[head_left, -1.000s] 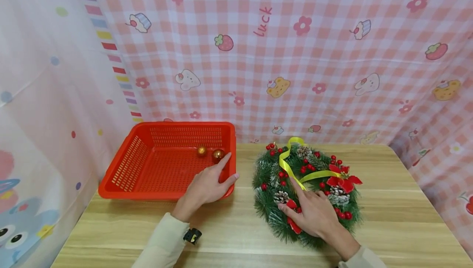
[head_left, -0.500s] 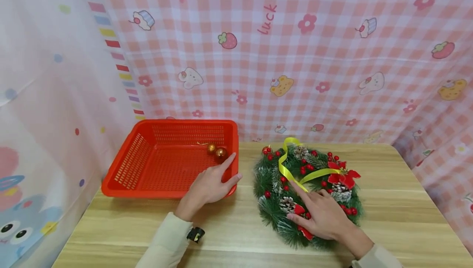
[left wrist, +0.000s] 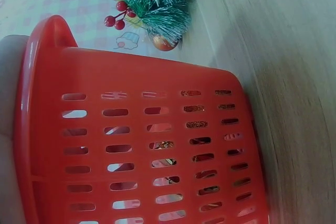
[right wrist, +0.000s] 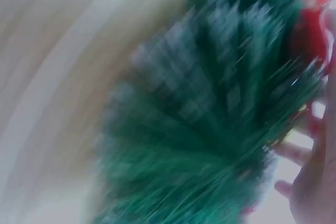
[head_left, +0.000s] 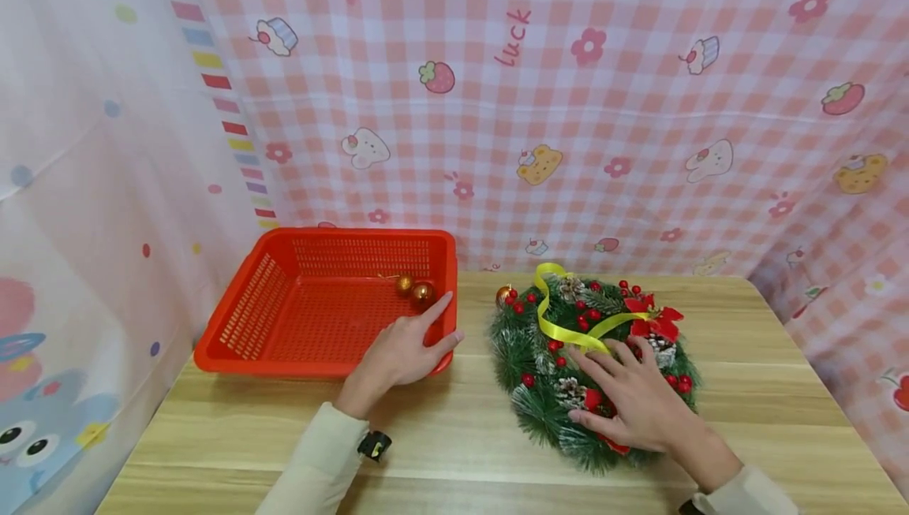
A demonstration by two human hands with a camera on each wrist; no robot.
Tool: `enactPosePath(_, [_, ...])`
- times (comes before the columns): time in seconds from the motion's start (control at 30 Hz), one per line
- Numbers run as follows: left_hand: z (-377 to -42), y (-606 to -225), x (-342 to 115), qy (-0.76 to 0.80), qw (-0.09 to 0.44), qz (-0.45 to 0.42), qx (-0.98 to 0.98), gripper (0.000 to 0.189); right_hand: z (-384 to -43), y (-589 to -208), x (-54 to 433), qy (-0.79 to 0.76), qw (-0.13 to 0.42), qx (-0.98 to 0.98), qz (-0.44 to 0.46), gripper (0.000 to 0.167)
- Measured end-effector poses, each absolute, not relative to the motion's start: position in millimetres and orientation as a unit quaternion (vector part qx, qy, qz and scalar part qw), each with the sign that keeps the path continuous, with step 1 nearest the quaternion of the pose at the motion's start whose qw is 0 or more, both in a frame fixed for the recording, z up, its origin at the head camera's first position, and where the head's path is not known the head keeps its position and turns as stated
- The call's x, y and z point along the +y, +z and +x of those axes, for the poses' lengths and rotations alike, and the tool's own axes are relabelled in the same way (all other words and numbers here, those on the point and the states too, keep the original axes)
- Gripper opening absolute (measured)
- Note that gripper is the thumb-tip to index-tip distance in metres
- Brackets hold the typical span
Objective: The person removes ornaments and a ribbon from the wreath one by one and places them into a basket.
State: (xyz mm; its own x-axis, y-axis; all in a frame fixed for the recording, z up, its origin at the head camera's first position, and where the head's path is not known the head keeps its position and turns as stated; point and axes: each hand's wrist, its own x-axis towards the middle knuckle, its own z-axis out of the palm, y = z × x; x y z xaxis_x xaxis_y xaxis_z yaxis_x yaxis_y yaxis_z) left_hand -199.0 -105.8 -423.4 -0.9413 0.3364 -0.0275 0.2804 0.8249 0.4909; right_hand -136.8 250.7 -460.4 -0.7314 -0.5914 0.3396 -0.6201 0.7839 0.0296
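A red plastic basket (head_left: 319, 326) stands on the left of the table. Over its right rim lies my left hand (head_left: 401, 345), index finger straight along the edge and thumb at the outer side; its other fingers are hidden. Two gold baubles (head_left: 422, 292) lie inside near that hand. A green Christmas wreath (head_left: 525, 341) with red berries, pine cones and red flowers lies flat to the right. My right hand (head_left: 642, 393) rests on its front right part with fingers spread, near the yellow ribbon (head_left: 564, 334). The right wrist view is blurred.
The wooden table (head_left: 469, 452) runs under both things. Another orange-gold bauble (head_left: 503, 295) sits at the wreath's back left edge. A pink checked cloth (head_left: 483, 144) hangs behind the table, with a pale cloth (head_left: 85, 144) at the left.
My right hand has moved right and spread its fingers. The wreath has turned a little, showing the bauble at its back left. In the basket, the smaller bauble has rolled closer to the larger.
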Motion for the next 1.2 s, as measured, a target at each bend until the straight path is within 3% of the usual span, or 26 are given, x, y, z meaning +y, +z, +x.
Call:
enactPosePath(0.17, [-199, -424, -105, 0.258, 0.055, 0.168, 0.950, 0.069, -128, -449, 230, 0.074, 0.197, -0.930, 0.302, 0.071])
enactPosePath(0.3, [-200, -425, -105, 0.259, 0.055, 0.167, 0.950, 0.069, -126, -442, 207, 0.110, 0.187, -0.936, 0.277, 0.070])
enactPosePath(0.6, [-203, -426, -108, 0.264, 0.058, 0.162, 0.949, 0.070, -142, -444, 146, 0.161, 0.037, -0.983, 0.080, 0.090])
enactPosePath(0.73, [-203, -426, -109, 0.267, 0.061, 0.162, 0.948, 0.070, -155, -449, 127, 0.178, 0.004, -0.984, 0.012, 0.095])
enactPosePath(0.97, [-201, -427, -108, 0.275, 0.066, 0.168, 0.944, 0.070, -165, -463, 116, 0.128, 0.008, -0.991, -0.041, 0.096])
enactPosePath(1.2, [-202, -426, -107, 0.275, 0.063, 0.173, 0.944, 0.070, -164, -470, 118, 0.066, 0.052, -0.996, -0.021, 0.093])
